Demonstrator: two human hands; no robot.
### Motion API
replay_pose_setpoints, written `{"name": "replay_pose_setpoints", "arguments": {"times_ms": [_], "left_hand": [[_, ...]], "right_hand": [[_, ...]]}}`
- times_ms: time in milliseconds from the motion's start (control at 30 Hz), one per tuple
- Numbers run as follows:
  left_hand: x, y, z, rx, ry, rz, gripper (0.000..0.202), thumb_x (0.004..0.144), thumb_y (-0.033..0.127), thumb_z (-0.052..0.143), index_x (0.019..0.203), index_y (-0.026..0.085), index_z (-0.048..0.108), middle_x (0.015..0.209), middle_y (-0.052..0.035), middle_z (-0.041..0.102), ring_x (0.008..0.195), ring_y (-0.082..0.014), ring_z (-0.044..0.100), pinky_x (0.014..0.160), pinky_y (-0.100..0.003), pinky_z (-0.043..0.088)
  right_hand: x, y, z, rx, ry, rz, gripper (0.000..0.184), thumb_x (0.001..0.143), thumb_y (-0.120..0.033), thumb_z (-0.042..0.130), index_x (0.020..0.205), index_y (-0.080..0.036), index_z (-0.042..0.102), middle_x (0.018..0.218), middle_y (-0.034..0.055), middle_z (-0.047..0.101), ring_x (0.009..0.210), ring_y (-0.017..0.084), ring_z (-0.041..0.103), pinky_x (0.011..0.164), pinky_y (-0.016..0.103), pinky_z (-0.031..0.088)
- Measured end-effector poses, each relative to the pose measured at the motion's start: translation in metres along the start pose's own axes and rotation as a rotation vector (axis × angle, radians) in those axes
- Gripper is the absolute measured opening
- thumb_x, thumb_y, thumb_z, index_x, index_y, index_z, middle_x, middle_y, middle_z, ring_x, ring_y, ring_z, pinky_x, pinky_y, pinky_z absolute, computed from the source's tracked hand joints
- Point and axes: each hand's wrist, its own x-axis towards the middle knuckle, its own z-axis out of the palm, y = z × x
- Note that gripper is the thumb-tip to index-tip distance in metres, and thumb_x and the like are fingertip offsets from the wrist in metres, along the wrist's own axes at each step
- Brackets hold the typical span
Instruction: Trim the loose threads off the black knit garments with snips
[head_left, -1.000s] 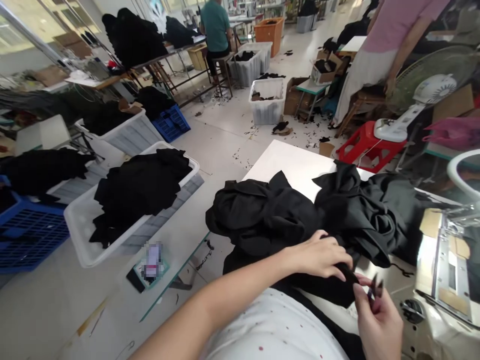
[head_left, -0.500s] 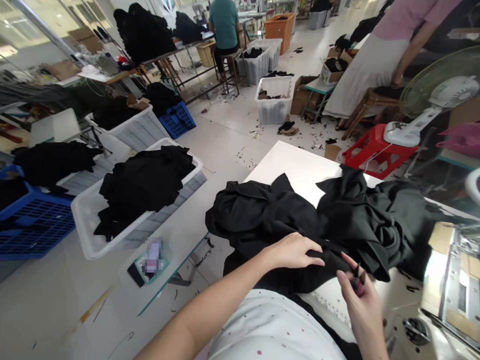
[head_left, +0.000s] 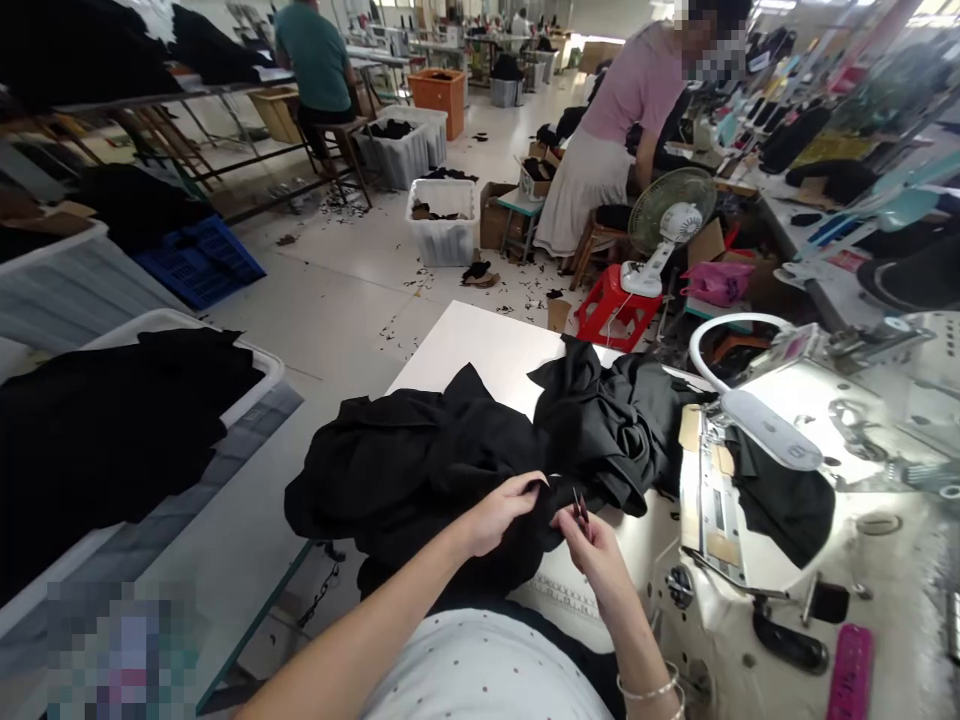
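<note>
A heap of black fabric (head_left: 420, 450) lies over the near part of the white tabletop (head_left: 457, 340) and hangs down toward my lap. My left hand (head_left: 491, 518) is closed, pinching a fold of this fabric between thumb and fingers. Close by on the right, my right hand (head_left: 596, 555) is closed around small dark thread snips (head_left: 581, 512), their tips pointing up. Its fingertips also touch the fabric's edge. Behind both hands sits another crumpled black fabric pile (head_left: 615, 420). A printed ruler scale (head_left: 566, 595) shows on the table below my hands.
At right stands a sewing machine (head_left: 795, 540) with black cloth (head_left: 787, 500) on it. A white bin (head_left: 274, 375) of black pieces stands at left. Beyond the table are a fan (head_left: 671, 215) on a red stool (head_left: 619, 305) and two people, one seated, one bending.
My view has swung right, bringing the sewing machine in. My left hand has gone from spread on the fabric to pinching a fold; my right hand with the snips has come up to the fabric.
</note>
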Motion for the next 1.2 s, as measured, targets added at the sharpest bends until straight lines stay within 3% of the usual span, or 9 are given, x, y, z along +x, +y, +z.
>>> {"name": "replay_pose_setpoints", "arguments": {"times_ms": [133,233,400,567,800,967,1067,1200], "left_hand": [[-0.005,0.002,-0.008,-0.074,0.037,-0.063,0.035,0.066,0.045,0.067,0.078,0.016,0.053,0.068,0.0020,0.052,0.064,-0.0093,0.050,0.064,-0.022,0.039],[-0.006,0.001,-0.012,-0.045,0.109,-0.060,0.044,0.054,0.034,0.079,0.088,0.015,0.059,0.081,-0.0016,0.060,0.077,-0.0137,0.055,0.073,-0.025,0.042],[-0.001,-0.004,-0.008,0.056,0.208,0.001,0.030,0.060,0.038,0.074,0.071,0.012,0.061,0.070,0.0003,0.056,0.071,-0.0116,0.052,0.069,-0.022,0.040],[0.005,-0.008,0.000,0.041,0.174,-0.031,0.031,0.061,0.038,0.073,0.072,0.012,0.062,0.071,-0.0006,0.060,0.071,-0.0123,0.053,0.069,-0.023,0.041],[0.006,-0.005,0.002,0.048,0.135,-0.093,0.030,0.059,0.037,0.074,0.074,0.012,0.066,0.074,-0.0025,0.064,0.074,-0.0144,0.056,0.071,-0.024,0.042],[0.001,-0.003,-0.001,0.036,0.059,-0.162,0.028,0.056,0.035,0.076,0.066,0.011,0.066,0.063,0.0002,0.061,0.063,-0.0111,0.054,0.065,-0.022,0.040],[0.000,-0.007,-0.002,-0.004,0.075,-0.172,0.029,0.057,0.036,0.076,0.071,0.012,0.067,0.068,0.0003,0.063,0.067,-0.0112,0.055,0.067,-0.022,0.040],[0.001,-0.014,-0.002,-0.055,0.118,-0.173,0.030,0.059,0.037,0.075,0.075,0.014,0.066,0.074,0.0005,0.064,0.073,-0.0113,0.056,0.070,-0.021,0.041]], "right_hand": [[-0.005,-0.001,0.006,0.121,-0.002,0.067,0.042,0.067,-0.055,0.064,0.069,-0.017,0.048,0.047,-0.0097,0.021,0.040,0.004,0.014,0.039,0.020,0.009],[-0.010,-0.006,0.010,0.189,0.051,0.040,0.042,0.076,-0.059,0.052,0.081,-0.018,0.047,0.051,-0.0094,0.022,0.042,0.005,0.013,0.039,0.020,0.009],[-0.017,-0.009,0.012,0.221,0.143,-0.031,0.043,0.080,-0.062,0.041,0.089,-0.020,0.045,0.056,-0.0066,0.032,0.042,0.007,0.019,0.039,0.020,0.013],[-0.024,-0.008,0.004,0.248,0.141,0.009,0.040,0.079,-0.058,0.048,0.088,-0.019,0.049,0.064,-0.0033,0.042,0.043,0.005,0.025,0.040,0.019,0.019],[-0.025,0.001,-0.008,0.166,0.176,-0.051,0.040,0.076,-0.054,0.054,0.086,-0.016,0.060,0.063,-0.0004,0.048,0.045,0.008,0.037,0.041,0.021,0.030],[-0.027,0.003,-0.015,0.027,0.195,-0.056,0.035,0.074,-0.049,0.059,0.082,-0.016,0.066,0.061,0.0006,0.053,0.045,0.008,0.038,0.042,0.022,0.034],[-0.029,0.002,-0.015,-0.030,0.167,-0.050,0.033,0.073,-0.047,0.060,0.078,-0.016,0.067,0.059,0.0011,0.053,0.051,0.011,0.044,0.046,0.022,0.037],[-0.029,0.003,-0.010,0.012,0.143,-0.020,0.033,0.073,-0.047,0.061,0.078,-0.015,0.067,0.059,0.0017,0.054,0.050,0.010,0.042,0.044,0.022,0.033]]}}
